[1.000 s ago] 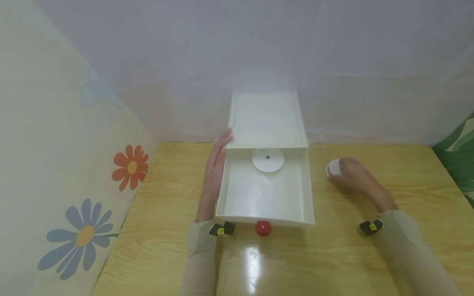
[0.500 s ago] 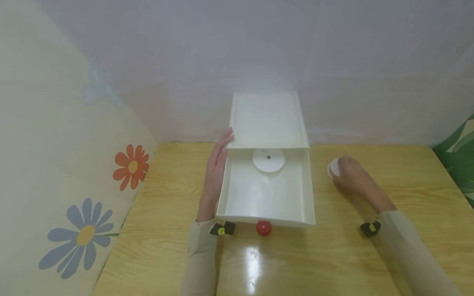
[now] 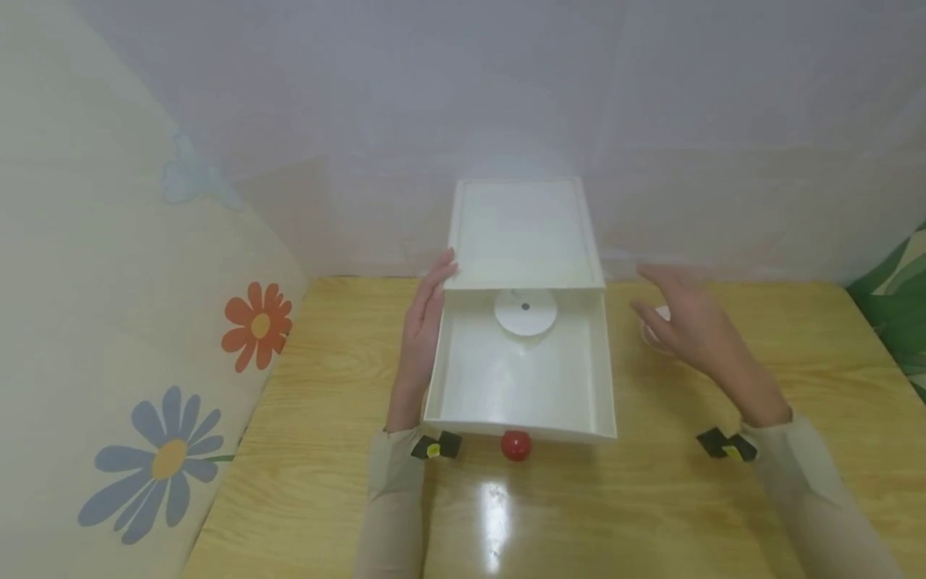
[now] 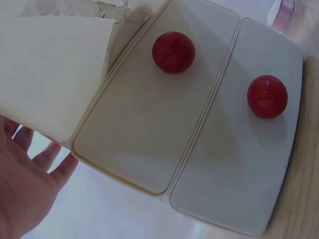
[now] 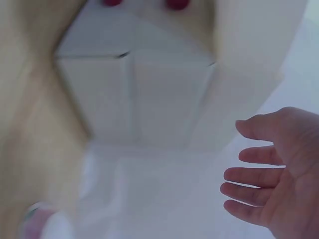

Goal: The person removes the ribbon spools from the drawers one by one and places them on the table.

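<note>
Your right hand (image 3: pixel 694 328), fingers spread apart, hovers near a spool (image 5: pixel 41 224); your left hand (image 3: pixel 421 334), fingers extended, touches the cabinet (image 3: pixel 524 233). The top drawer (image 3: pixel 517 386) stands open.

The drawer unit (image 3: pixel 528 233) is white, its knobs (image 4: pixel 173 53) red, the table (image 3: pixel 297 490) yellowish wood-grained.

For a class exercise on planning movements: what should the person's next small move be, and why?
Probably move the right hand over the open drawer and take hold of the white disc inside: that hand is open and holds nothing, a round pink-and-white item is on the table, and the left hand is at the cabinet, perhaps steadying it.
</note>
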Action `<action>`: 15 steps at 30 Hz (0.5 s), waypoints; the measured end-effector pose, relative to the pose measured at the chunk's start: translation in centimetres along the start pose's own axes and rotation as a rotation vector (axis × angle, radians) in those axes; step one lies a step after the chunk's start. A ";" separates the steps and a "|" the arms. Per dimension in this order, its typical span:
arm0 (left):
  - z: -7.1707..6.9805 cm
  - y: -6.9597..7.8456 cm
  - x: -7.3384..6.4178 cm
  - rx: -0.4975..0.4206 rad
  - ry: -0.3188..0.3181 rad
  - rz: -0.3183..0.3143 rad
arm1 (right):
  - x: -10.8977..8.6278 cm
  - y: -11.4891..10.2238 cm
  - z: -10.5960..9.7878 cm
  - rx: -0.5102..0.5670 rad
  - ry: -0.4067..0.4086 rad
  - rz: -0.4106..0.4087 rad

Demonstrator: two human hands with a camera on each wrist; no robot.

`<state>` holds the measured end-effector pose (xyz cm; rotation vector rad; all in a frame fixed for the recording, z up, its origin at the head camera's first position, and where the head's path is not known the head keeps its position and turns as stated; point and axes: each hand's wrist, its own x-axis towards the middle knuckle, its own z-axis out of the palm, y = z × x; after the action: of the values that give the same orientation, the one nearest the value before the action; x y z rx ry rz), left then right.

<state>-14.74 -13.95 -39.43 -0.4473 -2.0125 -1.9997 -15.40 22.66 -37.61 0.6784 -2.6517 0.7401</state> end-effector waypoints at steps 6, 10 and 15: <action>-0.1 -0.1 -0.1 -0.004 -0.006 0.007 | 1.1 -3.0 -1.3 -0.011 0.176 -0.183; -0.1 0.0 -0.1 -0.001 -0.010 0.009 | 1.4 -4.5 -1.9 -0.018 0.266 -0.287; -0.1 0.1 -0.1 0.008 -0.008 0.006 | 1.8 -7.0 -2.3 0.003 0.340 -0.386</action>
<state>-14.66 -14.02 -39.38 -0.4597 -2.0203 -1.9891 -12.95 17.96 -32.10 0.9366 -2.1288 0.6763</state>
